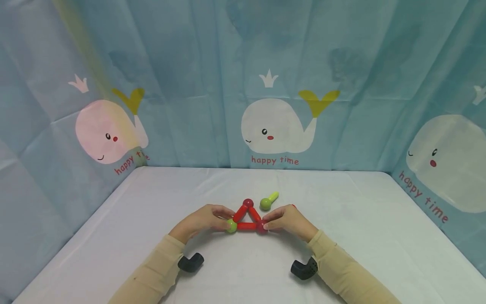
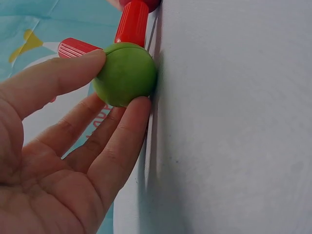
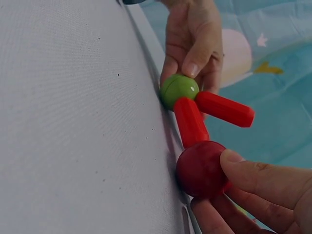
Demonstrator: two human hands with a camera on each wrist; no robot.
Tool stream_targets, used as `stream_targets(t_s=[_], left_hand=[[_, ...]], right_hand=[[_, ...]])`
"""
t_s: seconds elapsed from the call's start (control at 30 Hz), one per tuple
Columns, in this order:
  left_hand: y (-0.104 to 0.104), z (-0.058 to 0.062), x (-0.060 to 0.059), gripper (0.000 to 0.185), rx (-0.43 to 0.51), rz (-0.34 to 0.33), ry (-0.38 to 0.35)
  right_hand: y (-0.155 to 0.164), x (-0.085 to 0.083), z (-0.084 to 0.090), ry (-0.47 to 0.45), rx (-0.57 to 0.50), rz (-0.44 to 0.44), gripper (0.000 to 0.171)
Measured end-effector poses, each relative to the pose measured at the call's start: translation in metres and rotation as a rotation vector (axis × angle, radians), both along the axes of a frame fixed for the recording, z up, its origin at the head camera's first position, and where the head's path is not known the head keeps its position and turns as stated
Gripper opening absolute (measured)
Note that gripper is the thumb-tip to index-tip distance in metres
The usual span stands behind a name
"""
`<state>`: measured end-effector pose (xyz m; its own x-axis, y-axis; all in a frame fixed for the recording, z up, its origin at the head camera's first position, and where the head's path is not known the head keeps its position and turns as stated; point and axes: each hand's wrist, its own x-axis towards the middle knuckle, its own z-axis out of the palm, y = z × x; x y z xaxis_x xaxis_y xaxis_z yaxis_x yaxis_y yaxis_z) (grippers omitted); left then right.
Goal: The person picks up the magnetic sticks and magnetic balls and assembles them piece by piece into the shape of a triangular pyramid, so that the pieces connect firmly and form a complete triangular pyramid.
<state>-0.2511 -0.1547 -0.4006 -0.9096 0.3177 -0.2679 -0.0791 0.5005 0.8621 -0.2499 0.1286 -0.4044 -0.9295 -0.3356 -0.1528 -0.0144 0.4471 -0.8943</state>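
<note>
2 hands on a flat triangle of magnetic rods and balls, lying on the white table (image 1: pixel 152 219). nearest the camera: 2 black wrist camera mounts, 1 under each sleeve. then the base: left hand (image 1: pixel 203 219) pinches the green ball (image 1: pixel 231 226) at the left corner between thumb and fingers, clear in the left wrist view (image 2: pixel 126 73); right hand (image 1: pixel 288 220) pinches the dark red ball (image 1: pixel 261 227) at the right corner, fingertips curled round it in the right wrist view (image 3: pixel 201 168). red base rod (image 1: pixel 247 226) runs between those 2 balls, touching both. 2 slanted red rods (image 1: pixel 240 213) rise to the apex red ball (image 1: pixel 248 203) on the far side; all 3 sides look closed from the head view. just beyond and to the right, apart from the triangle, lies a loose green ball with a yellow-green rod (image 1: pixel 268 201) stuck to it. judgement: the step in hand is seating and squaring the base corners, the flat triangle looks about done. next move likely calls for letting go gently so the magnets don't drag a joint open, then reaching past the apex for the loose piece without knocking it. backdrop is whale-print cloth (image 1: pixel 277 126).
</note>
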Motion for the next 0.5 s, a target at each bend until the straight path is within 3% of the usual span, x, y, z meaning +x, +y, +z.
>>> stream_targets(t_s=[0.27,0.5], left_hand=[[0.002,0.000,0.000,0.040,-0.034,0.035,0.006],[0.003,-0.001,0.002,0.038,-0.056,0.046,0.007]], right_hand=[[0.005,-0.001,0.004,0.047,0.040,-0.012,0.024],[0.026,-0.011,0.021,0.039,-0.053,-0.172,0.032]])
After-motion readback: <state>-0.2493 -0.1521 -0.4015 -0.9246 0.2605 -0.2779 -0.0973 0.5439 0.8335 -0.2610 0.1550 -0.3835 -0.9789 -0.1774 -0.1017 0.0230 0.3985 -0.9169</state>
